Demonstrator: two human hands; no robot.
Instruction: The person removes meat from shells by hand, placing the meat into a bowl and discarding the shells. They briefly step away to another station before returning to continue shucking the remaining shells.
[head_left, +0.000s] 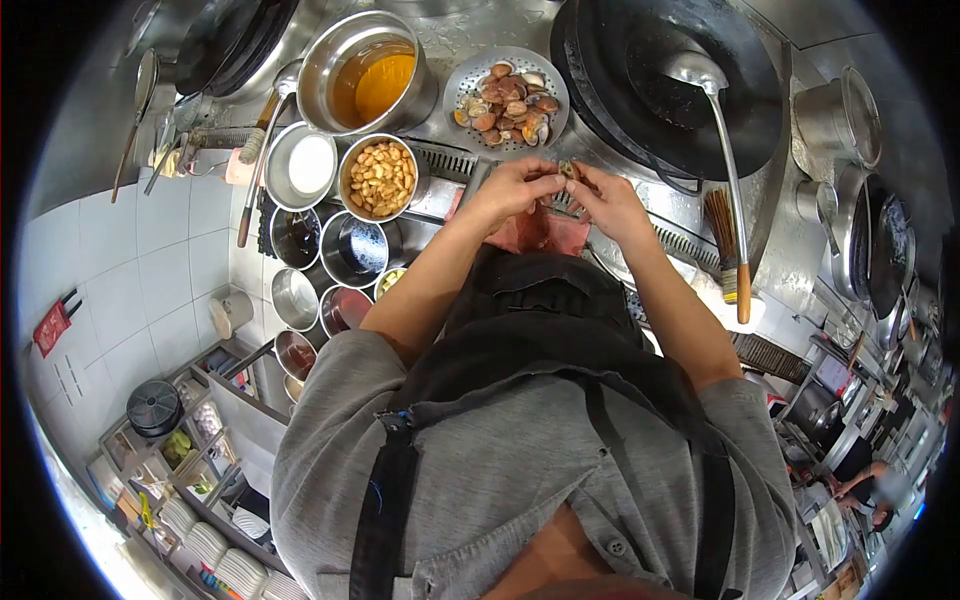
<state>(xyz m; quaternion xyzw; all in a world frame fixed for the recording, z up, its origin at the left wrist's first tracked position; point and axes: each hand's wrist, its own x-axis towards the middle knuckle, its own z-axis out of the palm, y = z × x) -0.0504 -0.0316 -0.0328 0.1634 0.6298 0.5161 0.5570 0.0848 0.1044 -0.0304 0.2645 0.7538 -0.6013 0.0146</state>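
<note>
Clock directions taken from the shell, 12 at the top of the view. Small clam-like shell (567,169) sits at the fingertips, above the near edge of the worktop. Left hand (522,188), on its 8 o'clock side, pinches it with thumb and forefinger; right hand (611,202), at 4 o'clock, grips it with the fingertips also. Visible part of the shell runs roughly 12 to 6; which end leads is too small to tell.

At 11 o'clock, nearby: perforated plate (463,82) bearing a heap of clams (507,105). Between 1 and 2: black wok (742,62); ladle (725,160) has its bowl inside, its wood-tipped handle extending over the rim toward 4. Bristle brush (719,220) lies just beside that handle.

At 10: metal pot (322,62), amber liquid within. At 9: container (422,184) of golden, nut-like pieces, with a further group of metal tubs running down toward 8.

Surface: steel worktop (472,28), wet and spotted.

Room: white tiled wall (135,250) between 8 and 9; shelving (240,405) with stacked plates near 7; another person (858,482) far off between 4 and 5.
</note>
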